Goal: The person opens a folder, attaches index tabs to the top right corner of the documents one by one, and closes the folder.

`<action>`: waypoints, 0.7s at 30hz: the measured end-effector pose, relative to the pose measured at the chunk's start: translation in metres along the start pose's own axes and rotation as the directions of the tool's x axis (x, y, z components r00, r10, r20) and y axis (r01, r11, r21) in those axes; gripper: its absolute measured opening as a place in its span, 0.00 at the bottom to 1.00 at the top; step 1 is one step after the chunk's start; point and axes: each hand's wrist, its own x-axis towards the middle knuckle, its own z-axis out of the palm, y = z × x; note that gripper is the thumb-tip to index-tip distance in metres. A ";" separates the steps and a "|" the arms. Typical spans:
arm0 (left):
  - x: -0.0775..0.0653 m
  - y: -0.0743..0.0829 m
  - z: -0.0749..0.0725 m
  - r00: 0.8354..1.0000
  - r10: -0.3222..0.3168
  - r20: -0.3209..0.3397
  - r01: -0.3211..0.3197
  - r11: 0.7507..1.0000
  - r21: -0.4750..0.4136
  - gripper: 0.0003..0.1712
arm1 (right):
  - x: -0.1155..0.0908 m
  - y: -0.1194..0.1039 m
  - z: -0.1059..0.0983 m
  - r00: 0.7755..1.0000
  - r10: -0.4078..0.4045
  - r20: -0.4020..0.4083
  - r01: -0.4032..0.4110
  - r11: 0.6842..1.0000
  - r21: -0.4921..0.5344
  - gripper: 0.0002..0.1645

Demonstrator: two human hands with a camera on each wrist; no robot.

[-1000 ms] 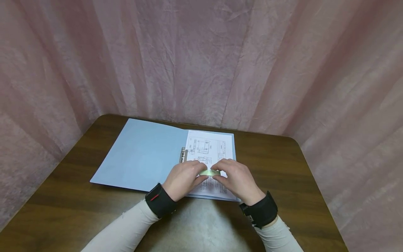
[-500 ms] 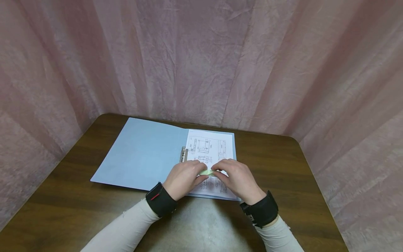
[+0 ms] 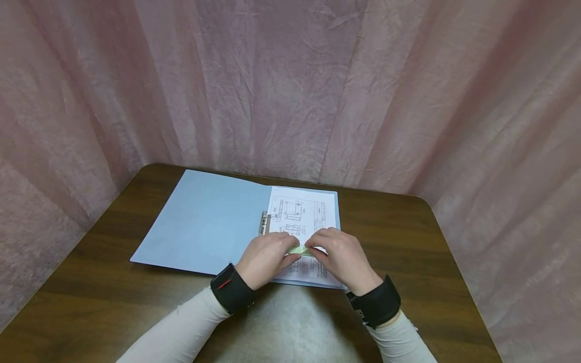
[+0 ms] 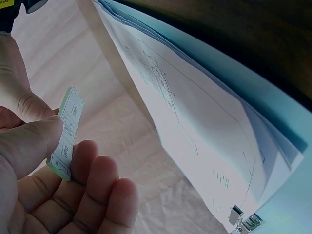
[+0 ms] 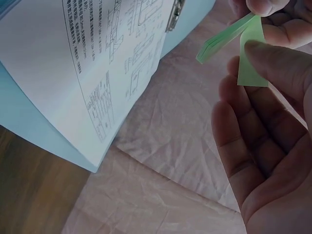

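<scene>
A small pad of light green sticky notes point(image 5: 222, 44) is between my hands, over the printed sheets. My left hand point(image 3: 269, 256) pinches the pad between thumb and fingers; its printed backing point(image 4: 67, 134) shows in the left wrist view. My right hand point(image 3: 343, 258) pinches one green sticky note point(image 5: 251, 73), which bends away from the pad but meets it at one end. The other right fingers curve loosely below it.
Under the hands lies a spread light blue folder point(image 3: 209, 217) with a metal clip point(image 3: 264, 223) by its spine. Drawing sheets point(image 3: 313, 206) fill its right side. The brown table point(image 3: 390, 227) surrounds it, with a pink curtain point(image 3: 290, 91) behind.
The green strip between the hands lay straight a second ago. Its right part has since lifted and bent in my right fingers. Both hands have stayed almost in place.
</scene>
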 end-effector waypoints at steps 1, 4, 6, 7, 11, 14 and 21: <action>0.000 0.001 0.000 1.000 0.001 0.002 -0.001 1.000 0.002 0.10 | 0.000 0.000 0.000 1.000 0.003 0.003 -0.003 1.000 0.000 0.07; 0.000 0.002 -0.001 1.000 0.006 0.004 -0.006 1.000 0.010 0.10 | 0.000 0.000 0.002 1.000 0.005 0.004 -0.005 1.000 -0.001 0.07; 0.000 0.002 -0.001 1.000 0.009 0.001 -0.009 1.000 0.013 0.10 | 0.000 0.000 0.002 1.000 0.005 0.007 -0.005 1.000 -0.004 0.07; 0.000 0.002 -0.001 1.000 0.012 0.001 -0.012 1.000 0.015 0.10 | 0.000 0.000 0.002 1.000 0.004 0.009 -0.004 1.000 -0.005 0.07; 0.000 0.002 -0.001 1.000 0.021 -0.004 -0.021 1.000 0.022 0.10 | 0.000 -0.001 0.003 1.000 -0.001 0.010 0.001 1.000 -0.008 0.07; -0.001 0.003 -0.001 1.000 0.026 -0.008 -0.026 0.999 0.024 0.10 | -0.001 -0.001 0.003 1.000 -0.010 0.009 0.010 1.000 -0.007 0.07; -0.002 0.002 -0.001 0.999 0.033 -0.015 -0.032 0.999 0.020 0.10 | -0.001 -0.001 0.003 1.000 -0.021 -0.011 0.021 1.000 -0.014 0.05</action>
